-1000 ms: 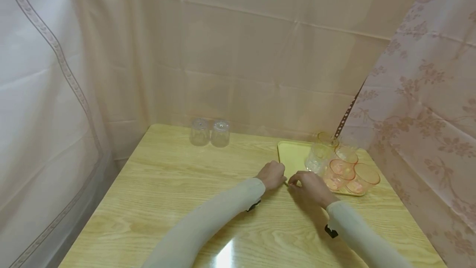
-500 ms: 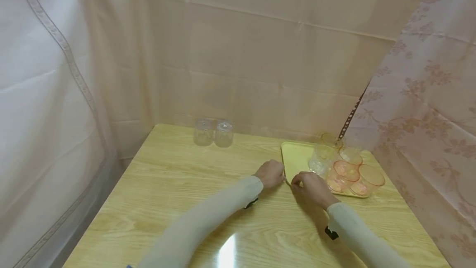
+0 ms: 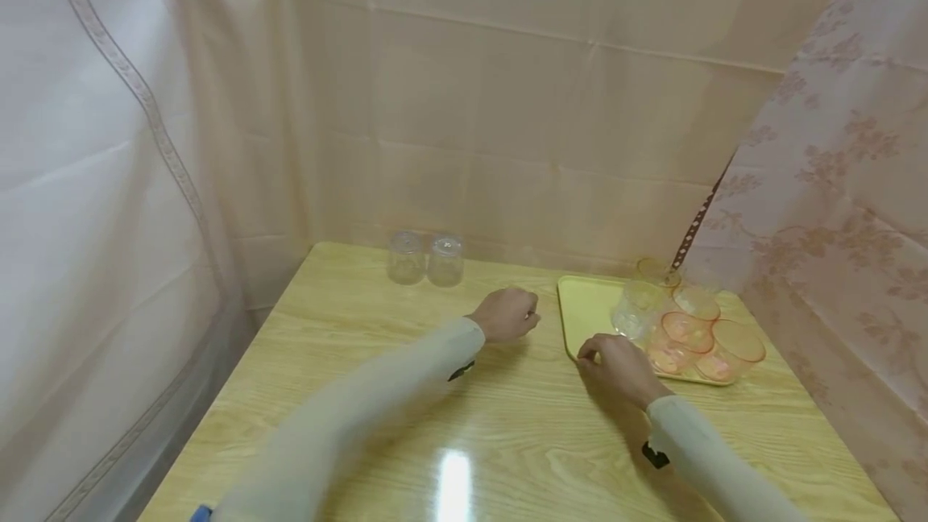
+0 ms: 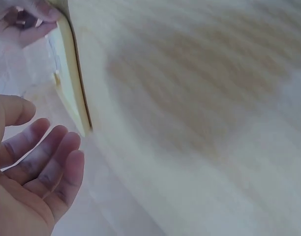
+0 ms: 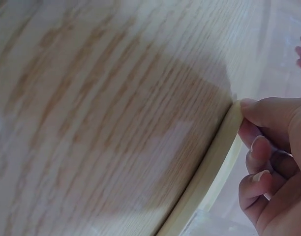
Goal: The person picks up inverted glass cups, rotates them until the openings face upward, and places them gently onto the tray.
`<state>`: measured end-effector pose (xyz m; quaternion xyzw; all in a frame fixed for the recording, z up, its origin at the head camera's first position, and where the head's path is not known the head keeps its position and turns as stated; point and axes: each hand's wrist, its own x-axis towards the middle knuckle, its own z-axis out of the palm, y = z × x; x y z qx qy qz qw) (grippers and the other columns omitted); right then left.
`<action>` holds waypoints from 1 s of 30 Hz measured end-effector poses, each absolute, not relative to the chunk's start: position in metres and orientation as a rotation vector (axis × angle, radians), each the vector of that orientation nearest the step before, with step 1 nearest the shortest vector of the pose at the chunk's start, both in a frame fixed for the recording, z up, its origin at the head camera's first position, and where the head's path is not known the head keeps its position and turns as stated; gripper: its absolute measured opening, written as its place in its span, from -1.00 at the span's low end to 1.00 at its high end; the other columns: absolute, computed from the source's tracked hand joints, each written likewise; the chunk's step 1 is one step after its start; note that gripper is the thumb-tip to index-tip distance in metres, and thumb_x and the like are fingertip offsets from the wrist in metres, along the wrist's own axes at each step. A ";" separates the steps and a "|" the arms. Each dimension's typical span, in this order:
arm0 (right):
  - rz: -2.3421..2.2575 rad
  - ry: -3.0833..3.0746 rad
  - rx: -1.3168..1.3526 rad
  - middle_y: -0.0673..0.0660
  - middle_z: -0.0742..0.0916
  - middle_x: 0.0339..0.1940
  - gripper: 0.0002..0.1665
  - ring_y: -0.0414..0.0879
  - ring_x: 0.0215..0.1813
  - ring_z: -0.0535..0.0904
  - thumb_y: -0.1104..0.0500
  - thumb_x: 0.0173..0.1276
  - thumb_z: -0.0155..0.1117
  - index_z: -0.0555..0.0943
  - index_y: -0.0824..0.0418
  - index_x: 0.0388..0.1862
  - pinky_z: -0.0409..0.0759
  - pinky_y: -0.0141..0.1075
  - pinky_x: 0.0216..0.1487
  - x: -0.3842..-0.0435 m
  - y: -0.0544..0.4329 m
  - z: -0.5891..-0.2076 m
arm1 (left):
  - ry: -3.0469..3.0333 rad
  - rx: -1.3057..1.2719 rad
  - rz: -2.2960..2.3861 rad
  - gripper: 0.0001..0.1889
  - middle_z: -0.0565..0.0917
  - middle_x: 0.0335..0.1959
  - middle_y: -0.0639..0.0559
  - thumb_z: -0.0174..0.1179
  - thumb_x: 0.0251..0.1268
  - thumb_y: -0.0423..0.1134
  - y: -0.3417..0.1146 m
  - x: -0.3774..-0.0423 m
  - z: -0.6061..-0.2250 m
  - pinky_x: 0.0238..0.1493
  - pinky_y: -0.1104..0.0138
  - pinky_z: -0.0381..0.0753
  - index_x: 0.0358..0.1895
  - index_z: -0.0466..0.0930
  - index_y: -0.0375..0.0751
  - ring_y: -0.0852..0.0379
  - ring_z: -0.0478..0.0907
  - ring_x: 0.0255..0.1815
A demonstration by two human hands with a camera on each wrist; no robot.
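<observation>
A beige cloth curtain (image 3: 493, 119) forms the backdrop. Before it stands a pale wood-grain table (image 3: 551, 449), its top glossy enough to reflect a light. On the far right part of the table lies a shallow, rectangular yellow tray (image 3: 586, 308) with rounded corners and a low raised rim. It is probably stiff plastic: light in itself, unlikely to bend, somewhat slippery. Its load sits towards its right side, so that side should weigh more; a hold on two opposite edges, kept level, would suit it best — a lift from one corner would invite tilting.

The right hand (image 3: 616, 361) is at the tray's near left corner, thumb and index finger pinching the rim there. The left hand (image 3: 506, 316) hovers above the table, to the left of the tray and apart from it; its fingers (image 4: 57, 160) are loosely bent and hold nothing.

Smallest are the drinking vessels. Transparent yellow, orange and pink tumblers (image 3: 687, 337), at least five, stand upright and close together on the tray. They look smooth and perhaps breakable — glass or plastic, one cannot tell. Two clear, colourless tumblers (image 3: 445, 264) stand upside down near the table's back edge.
</observation>
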<state>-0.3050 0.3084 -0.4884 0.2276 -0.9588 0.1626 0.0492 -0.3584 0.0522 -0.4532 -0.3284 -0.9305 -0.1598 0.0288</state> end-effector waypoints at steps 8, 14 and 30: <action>0.495 -2.931 0.685 -0.03 0.79 -0.22 -0.94 0.05 -0.10 0.73 0.17 0.32 0.50 0.80 0.13 -0.25 0.71 -0.01 -0.15 -0.307 0.310 -0.485 | -2.849 -1.031 -0.507 -0.81 0.70 -0.22 0.06 0.13 0.58 -0.12 0.002 -0.366 -0.438 -0.22 0.35 0.61 -0.12 0.64 -0.15 0.20 0.60 -0.26; 0.484 -2.927 0.673 -0.08 0.78 -0.31 -0.91 0.00 -0.16 0.72 0.17 0.30 0.52 0.79 0.17 -0.29 0.70 -0.03 -0.18 -0.312 0.309 -0.479 | -2.847 -1.034 -0.620 -0.81 0.70 -0.13 -0.05 0.13 0.58 -0.17 -0.035 -0.372 -0.419 -0.05 0.19 0.64 -0.09 0.61 -0.23 0.05 0.64 -0.11; 0.552 -2.954 0.641 -0.11 0.74 -0.37 -0.96 -0.13 -0.26 0.65 0.21 0.30 0.51 0.78 0.12 -0.34 0.63 -0.16 -0.27 -0.310 0.307 -0.488 | -2.852 -0.891 -0.658 -0.75 0.66 0.07 -0.11 0.11 0.54 -0.21 -0.100 -0.382 -0.407 0.16 0.11 0.60 0.03 0.65 -0.31 -0.06 0.59 0.14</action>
